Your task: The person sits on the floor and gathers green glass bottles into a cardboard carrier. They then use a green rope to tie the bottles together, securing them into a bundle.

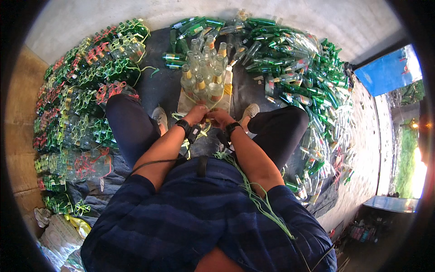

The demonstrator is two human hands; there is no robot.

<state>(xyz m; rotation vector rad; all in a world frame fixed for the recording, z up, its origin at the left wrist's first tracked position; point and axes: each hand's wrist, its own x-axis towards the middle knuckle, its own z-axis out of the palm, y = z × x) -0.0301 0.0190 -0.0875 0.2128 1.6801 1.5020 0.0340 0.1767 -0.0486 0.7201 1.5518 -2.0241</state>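
Several clear glass bottles [201, 86] stand upright in a tight cluster on a low board [185, 108] before me. Some have gold foil on their necks. A thin yellow-green plastic cord [220, 101] runs around the near side of the cluster, low on the bottles. My left hand [197, 115] and my right hand [220, 118] meet just in front of the nearest bottles, fingers pinched on this cord. The fingertips partly hide where its strands cross. Loose cord trails below the hands.
Bundles of bottles tied with green and red cord [88, 98] fill the left side. Loose green and clear bottles [289, 61] are heaped at the back and right. A bunch of green cord strands [258, 197] hangs over my shirt. Dark sheeting [153, 54] covers the floor.
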